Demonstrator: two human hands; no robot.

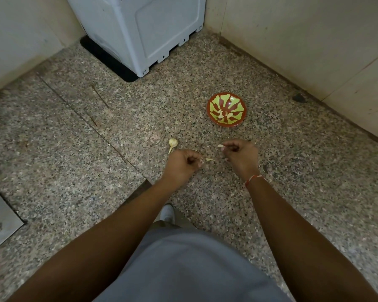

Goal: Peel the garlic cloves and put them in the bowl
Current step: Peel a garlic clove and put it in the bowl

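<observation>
One bowl (pixel 226 110) sits on the speckled stone floor (pixel 74 149), red-brown with a yellow-green pattern, off to the person's right and ahead of the hands. In its bottom lie several pale peeled cloves (pixel 224 115), four or five, bunched too closely for a sure count. One garlic head (pixel 172 143) with its stalk lies on the floor just beyond the left hand (pixel 183 164), apart from the bowl.

Two bare arms reach forward and down from a grey garment (pixel 183 269). The left hand is curled into a loose fist, knuckles up, and pinches one small pale piece (pixel 210 159) that pokes out toward the right; whether it is skin or clove I cannot tell. The right hand (pixel 240 153), also curled, pinches a second pale piece (pixel 220 146) at its fingertips, pointing left. The two hands are near each other but not touching. A red-and-white thread (pixel 252 179) circles the right wrist.

One grey-white appliance (pixel 140 29) stands in the corner on a black mat (pixel 109 59). One pale shoe tip (pixel 168 212) shows between the forearms.
</observation>
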